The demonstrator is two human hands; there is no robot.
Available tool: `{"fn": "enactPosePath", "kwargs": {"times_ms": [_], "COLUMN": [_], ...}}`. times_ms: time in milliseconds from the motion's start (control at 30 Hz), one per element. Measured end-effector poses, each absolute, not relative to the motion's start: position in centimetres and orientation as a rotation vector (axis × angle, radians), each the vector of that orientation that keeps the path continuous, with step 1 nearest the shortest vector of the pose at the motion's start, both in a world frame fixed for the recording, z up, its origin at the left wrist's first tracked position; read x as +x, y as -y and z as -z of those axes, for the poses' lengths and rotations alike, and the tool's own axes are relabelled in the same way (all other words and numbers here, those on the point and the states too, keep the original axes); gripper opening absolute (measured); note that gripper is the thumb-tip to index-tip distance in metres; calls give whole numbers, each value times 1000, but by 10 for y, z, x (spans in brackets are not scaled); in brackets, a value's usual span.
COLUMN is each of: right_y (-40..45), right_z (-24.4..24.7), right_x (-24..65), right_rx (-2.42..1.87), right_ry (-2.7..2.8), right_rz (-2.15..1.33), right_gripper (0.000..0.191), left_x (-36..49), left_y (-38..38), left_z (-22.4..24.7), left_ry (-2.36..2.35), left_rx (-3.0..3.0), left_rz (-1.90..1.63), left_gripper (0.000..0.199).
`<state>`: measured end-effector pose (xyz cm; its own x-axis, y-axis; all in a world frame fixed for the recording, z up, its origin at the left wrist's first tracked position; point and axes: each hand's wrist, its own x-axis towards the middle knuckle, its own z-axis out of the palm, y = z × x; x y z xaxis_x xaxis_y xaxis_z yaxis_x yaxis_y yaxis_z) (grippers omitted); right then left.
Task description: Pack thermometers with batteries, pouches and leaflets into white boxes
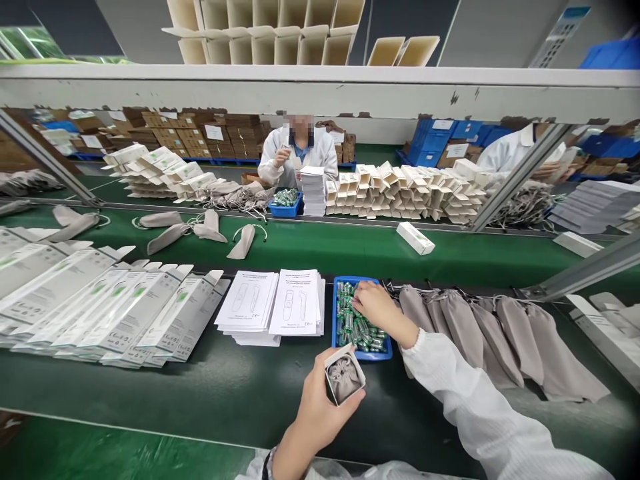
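small white carton (351, 394) stands open end up in the left hand (315, 410), held above the green workbench (240, 390) just beside the near corner of a blue plastic tray (363, 356). a grey drawstring pouch (344, 377) sits folded inside the carton, filling its mouth. the left hand's fingers (311, 393) wrap around the carton's side in a firm, closed grip. the right hand (380, 308), in a white sleeve (475, 393), rests over the tray's heap of green-wrapped batteries (356, 327), its fingers pressed together and tips down among them; whether they pinch a battery cannot be told. left of the tray lie stacks of printed instruction leaflets (295, 303) showing a thermometer drawing, and further left, overlapping white retail boxes (103, 307) fan out in a row. grey drawstring pouches (500, 340) hang in a line just right of the tray, their cords gathered at the bench's far edge. across the line, a co-worker (299, 153) in a white smock sits behind another blue tray of batteries (285, 203) and a tall stack of white papers (313, 190).
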<state>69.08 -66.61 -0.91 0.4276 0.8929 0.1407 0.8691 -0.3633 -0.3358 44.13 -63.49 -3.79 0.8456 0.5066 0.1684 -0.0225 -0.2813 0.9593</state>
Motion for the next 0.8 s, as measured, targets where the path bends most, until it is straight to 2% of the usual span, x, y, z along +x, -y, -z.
{"fn": "enactPosePath", "kwargs": {"times_ms": [100,200,267,400,500,567,700,800], "right_y": [658,676,697,736,744,743,736,731], "right_z": [15,-6,-28,-58,-52,-41,-28,-24], "right_x": [697,692,677,618,577,563,559,560], "right_rx": [-2312,-2253,-2100,-1588,-1663,-1732,-1749,-1514], "right_ry": [1528,1456,1357,1471,1634,1530,1066,912], "right_rz": [-147,-172,-147,-131,-22,-19,-365,-845], "right_gripper": [12,5,14,10,16,22,52,52], "left_x": [441,443,445,448,451,451,450,449], "left_y": [628,619,615,613,615,615,617,617], "left_z": [36,34,32,31,28,26,24,25], "left_ry": [-430,-449,-437,-378,-318,-295,-274,-292], "left_rx": [1792,1774,1726,1721,1761,1770,1767,1752], "left_rz": [-582,-558,-512,-542,-645,-674,-651,-649], "left_gripper": [57,58,61,60,58,56,51,49]}}
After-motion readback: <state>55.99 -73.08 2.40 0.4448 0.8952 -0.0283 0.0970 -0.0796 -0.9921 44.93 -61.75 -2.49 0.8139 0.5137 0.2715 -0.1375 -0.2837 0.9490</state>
